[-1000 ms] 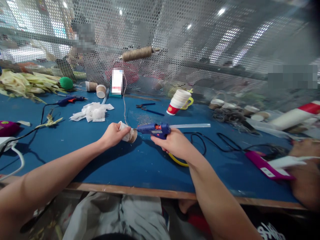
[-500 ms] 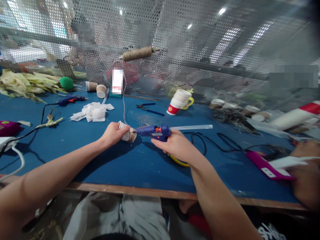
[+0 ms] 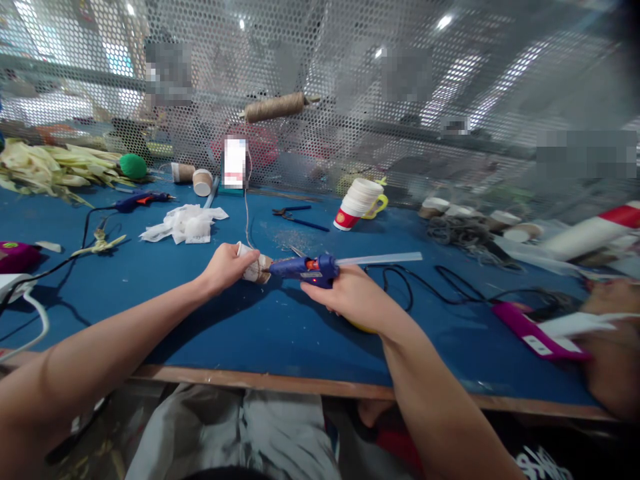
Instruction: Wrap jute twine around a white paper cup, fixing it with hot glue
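My left hand (image 3: 225,268) is closed around a small paper cup (image 3: 256,267), tilted on its side, with twine wrapped about part of it. A strand of twine (image 3: 247,217) runs from the cup up toward a twine spool (image 3: 275,107) on the mesh. In my right hand (image 3: 350,290) is a blue glue gun (image 3: 310,268), its nozzle at the cup's right end. A clear glue stick (image 3: 383,259) sticks out of the gun's back. Whether the nozzle touches the cup I cannot tell.
Pliers (image 3: 300,219) and stacked paper cups (image 3: 357,203) lie beyond my hands. White crumpled tissue (image 3: 185,223) and a second glue gun (image 3: 145,200) are at left, near corn husks (image 3: 55,163). A purple power strip (image 3: 537,333) and another person's arm (image 3: 615,347) are at right.
The glue gun has shifted slightly left and down along the cup's end. The cup has turned a little in my left hand, and the twine strand hangs a bit straighter.
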Demonstrator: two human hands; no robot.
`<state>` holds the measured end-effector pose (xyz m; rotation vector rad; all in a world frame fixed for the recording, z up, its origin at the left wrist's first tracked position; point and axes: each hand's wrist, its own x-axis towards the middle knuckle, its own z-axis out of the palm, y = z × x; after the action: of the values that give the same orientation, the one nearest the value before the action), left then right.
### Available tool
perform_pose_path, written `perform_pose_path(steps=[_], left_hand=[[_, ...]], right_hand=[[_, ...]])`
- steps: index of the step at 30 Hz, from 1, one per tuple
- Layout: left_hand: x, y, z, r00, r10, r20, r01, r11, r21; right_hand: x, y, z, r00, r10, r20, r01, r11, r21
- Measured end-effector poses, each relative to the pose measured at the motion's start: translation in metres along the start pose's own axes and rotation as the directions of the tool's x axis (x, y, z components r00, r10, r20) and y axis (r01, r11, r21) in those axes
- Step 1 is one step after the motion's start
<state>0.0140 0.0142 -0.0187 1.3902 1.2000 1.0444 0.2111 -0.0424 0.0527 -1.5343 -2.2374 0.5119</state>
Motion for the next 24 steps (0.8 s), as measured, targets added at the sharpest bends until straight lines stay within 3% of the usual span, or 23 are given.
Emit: perform_pose_path(steps=[6,11,16,24], left_hand=[[-0.0012,0.0033,0.0010,0.998,-0.051,0.048,0.055,0.994,-0.092],[-0.0008,0.0034,0.0013,0.998,-0.052,0.025,0.053,0.995,-0.080],[-0.0012,0.0038,0.0018,0.999,-0.044,0.032,0.047,0.995,-0.084],[-0.0027,0.0005,0.0001,0.995,0.092,-0.047,-0.086,0.989,0.120]], right_hand=[[-0.0013,0.0007,0.0014,1.000,0.004,0.028,-0.004,1.000,-0.007],[-0.0013,0.0011,0.0024,0.999,-0.007,0.050,0.008,1.000,-0.009],[-0.0012,-0.0001,0.0012,1.000,-0.011,0.009,0.011,1.000,-0.009],[0.0010,0.0008,-0.0008,0.997,0.022,-0.075,-0.023,1.000,-0.008]])
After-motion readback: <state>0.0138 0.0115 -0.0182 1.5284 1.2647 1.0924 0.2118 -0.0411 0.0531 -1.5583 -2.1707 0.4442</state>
